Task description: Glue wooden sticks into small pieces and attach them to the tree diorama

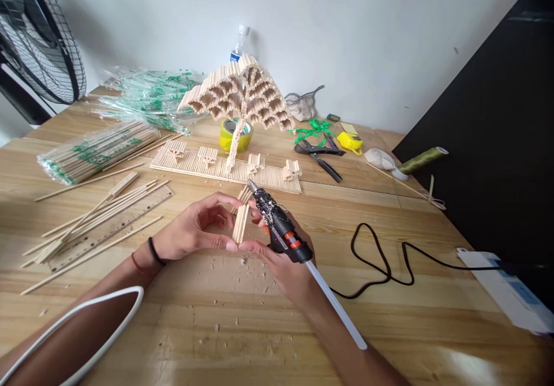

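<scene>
Along the left edge of the table [182, 328], loose sticks [93, 217] lie apparently unused. Toward the back edge, the model [235, 143] stands seemingly assembled; a block [241, 224], mid-table, is not attached. Left hand [194, 230], fingers arched, pinches the block; right hand [281, 253], thumb touching it, grips a glue gun [279, 221].

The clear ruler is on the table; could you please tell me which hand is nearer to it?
Left: the left hand is just right of the ruler, while the right hand is farther right, holding the glue gun.
</scene>
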{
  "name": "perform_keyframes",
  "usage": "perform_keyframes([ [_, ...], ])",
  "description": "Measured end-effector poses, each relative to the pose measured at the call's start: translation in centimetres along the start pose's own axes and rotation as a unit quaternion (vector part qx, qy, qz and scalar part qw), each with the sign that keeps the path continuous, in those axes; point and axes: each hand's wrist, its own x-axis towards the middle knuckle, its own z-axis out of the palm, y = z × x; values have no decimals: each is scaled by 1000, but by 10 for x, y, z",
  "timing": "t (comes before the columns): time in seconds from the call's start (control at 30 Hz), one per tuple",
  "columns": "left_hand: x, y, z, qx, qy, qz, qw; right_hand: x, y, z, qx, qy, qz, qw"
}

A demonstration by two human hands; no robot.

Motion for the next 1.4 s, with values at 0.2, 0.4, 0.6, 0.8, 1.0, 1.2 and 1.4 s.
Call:
perform_keyframes([
  [0.2,1,1,2,-24,-15,27,999,1,-3,-2,35,-24,33,999],
  [0.4,2,2,3,-40,-27,35,998,1,-3,-3,38,-30,37,998],
  [0.6,1,2,2,-2,-7,27,1000,0,1,-3,24,-30,26,999],
  [0.8,0,0,0,-10,-3,2,1000,3,2,-6,7,-33,19,999],
  [1.0,-1,-1,0,3,-2,-1,1000,5,-1,-7,-3,-39,13,999],
  [1.2,-1,1,1,17,-3,8,1000,5,-1,-6,17,-42,-6,999],
  [1.4,0,1,2,6,-15,33,999,4,3,-6,46,-50,-10,998],
])
